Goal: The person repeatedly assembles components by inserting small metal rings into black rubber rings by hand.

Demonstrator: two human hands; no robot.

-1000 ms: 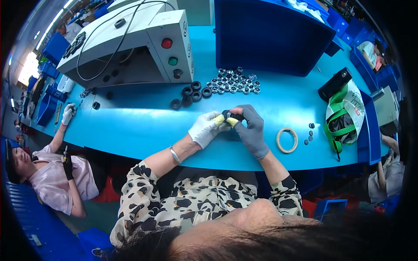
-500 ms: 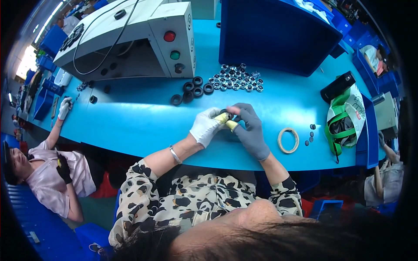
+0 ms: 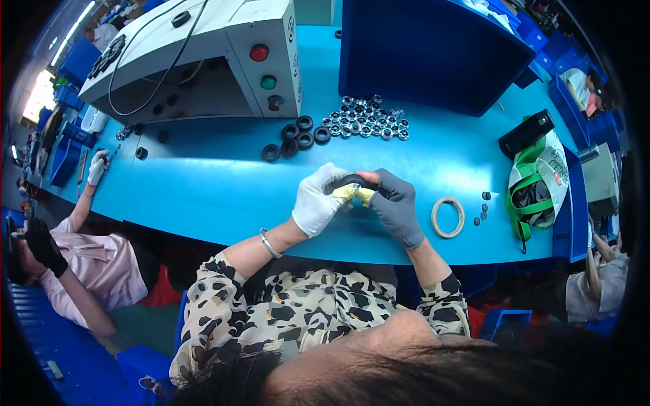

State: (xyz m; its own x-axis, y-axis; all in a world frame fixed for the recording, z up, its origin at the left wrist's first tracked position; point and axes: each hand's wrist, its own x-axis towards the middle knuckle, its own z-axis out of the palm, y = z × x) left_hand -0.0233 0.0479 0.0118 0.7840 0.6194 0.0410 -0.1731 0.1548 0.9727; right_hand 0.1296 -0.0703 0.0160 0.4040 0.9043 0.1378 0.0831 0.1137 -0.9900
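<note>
Both my gloved hands meet above the near middle of the blue table, gripping one black rubber ring (image 3: 353, 181) between them. My left hand (image 3: 318, 201), in a white glove, closes on its left side. On the right side my right hand (image 3: 398, 211), in a grey glove with a bare fingertip showing, closes on it too. Yellow covering wraps both thumbs, which press together at the ring's near edge. A small shiny bit shows by the thumbs, too small to name. Beyond my hands lie several black rings (image 3: 305, 140) and a cluster of chrome round parts (image 3: 365, 120).
A white machine (image 3: 261, 24) with coloured buttons stands at back left, a large blue bin (image 3: 433, 61) at back right. Right of my hands lie a tape roll (image 3: 435, 218), small black discs (image 3: 484, 207) and a bag (image 3: 542, 183) with a black bottle (image 3: 527, 133). A co-worker (image 3: 101, 271) sits left.
My hands have turned the black ring, and both yellow thumbs now sit side by side at its near edge. The co-worker at left has raised a black-gloved hand toward the head.
</note>
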